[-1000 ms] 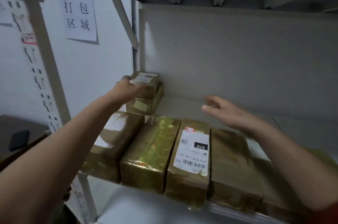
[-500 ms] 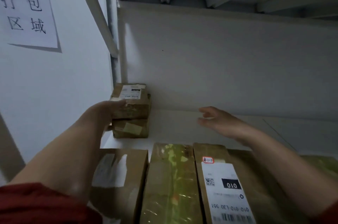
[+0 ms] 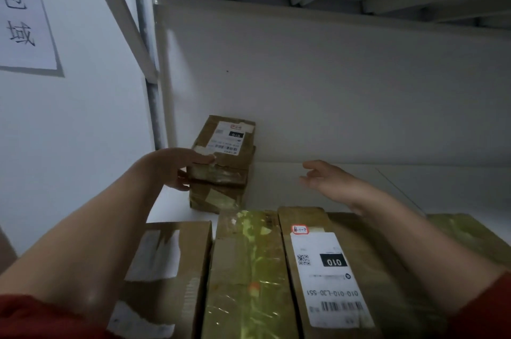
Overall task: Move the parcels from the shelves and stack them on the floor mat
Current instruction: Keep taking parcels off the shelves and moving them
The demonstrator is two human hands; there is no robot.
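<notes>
Our left hand (image 3: 177,167) is gripping the top parcel (image 3: 225,142) of a small stack. The fingers are lying along its near top edge and the thumb is pressing in at its left side, below them. Our right hand (image 3: 329,181) is hovering open above the bare shelf (image 3: 273,189), well to the right of the stack, its fingers loosely spread and holding nothing.

We are counting seven parcels in all. Two are standing stacked at the back left of the shelf, against the rear panel: the top parcel, which is carrying a white label, and the lower parcel (image 3: 217,199) beneath it. Five more are lying side by side in a front row:
- a plain box (image 3: 171,264) with torn white paper
- a glossy taped box (image 3: 246,269)
- a labelled box (image 3: 323,269) marked 010
- a brown box (image 3: 370,250) running under our right forearm
- a shiny box (image 3: 470,236) at the far right, partly hidden

Both forearms are stretching forward over the front row, coming bare out of red sleeves (image 3: 33,316) at the lower edge. One paper sign (image 3: 22,12) is hanging on the wall to the left.
</notes>
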